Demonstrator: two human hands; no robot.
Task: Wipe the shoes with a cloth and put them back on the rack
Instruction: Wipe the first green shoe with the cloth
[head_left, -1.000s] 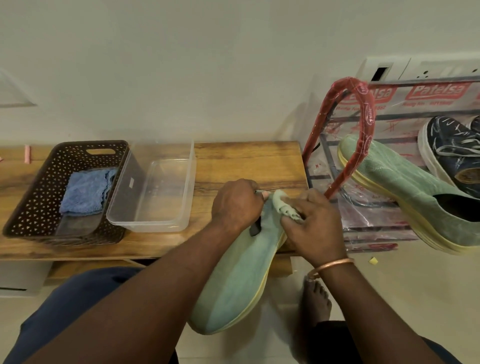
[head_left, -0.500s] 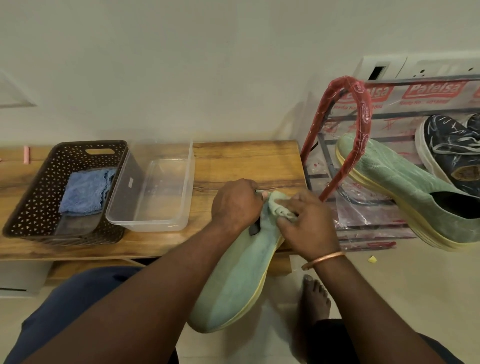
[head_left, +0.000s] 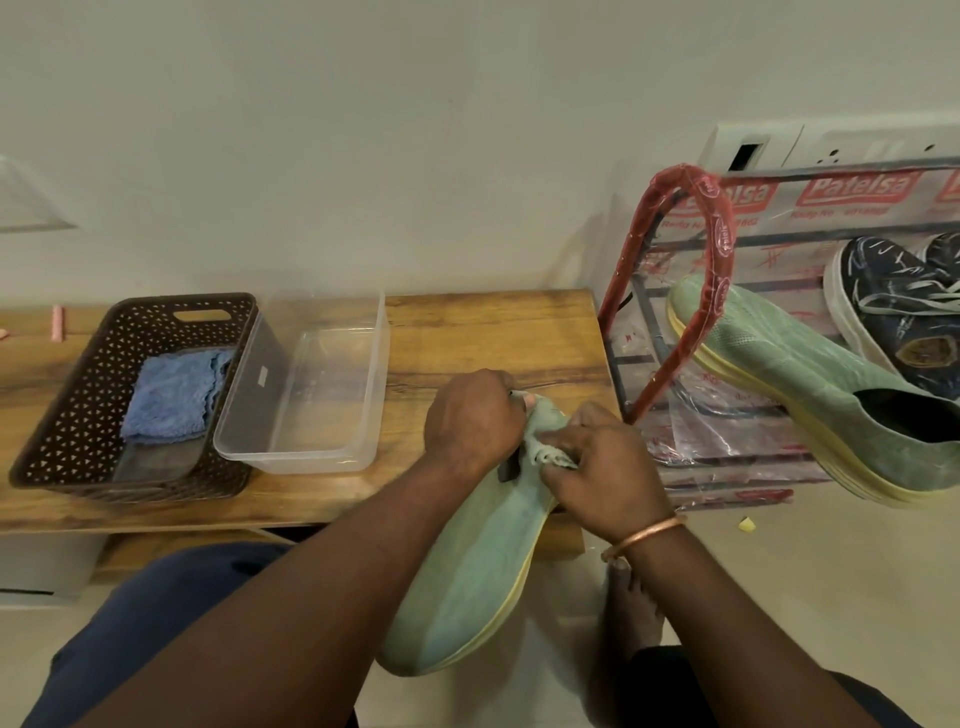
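Observation:
A pale green shoe (head_left: 467, 582) with a yellow sole lies between my arms, toe toward me, heel at the table's front edge. My left hand (head_left: 470, 418) grips its heel end. My right hand (head_left: 597, 467) holds a small green cloth (head_left: 545, 452) bunched against the shoe's upper near the heel. The matching green shoe (head_left: 810, 384) rests on the rack (head_left: 670, 332) at the right, beside a dark blue laced shoe (head_left: 904, 301).
On the wooden table (head_left: 483, 332) stand a dark perforated basket (head_left: 98, 410) holding a blue cloth (head_left: 171, 400) and a clear plastic tub (head_left: 311, 395). The rack's red wrapped hoop (head_left: 722, 244) rises just right of my hands. My bare foot (head_left: 628, 608) is on the floor.
My right hand with the cloth has slid slightly left and toward me along the shoe's upper. The left hand and shoe have stayed in place.

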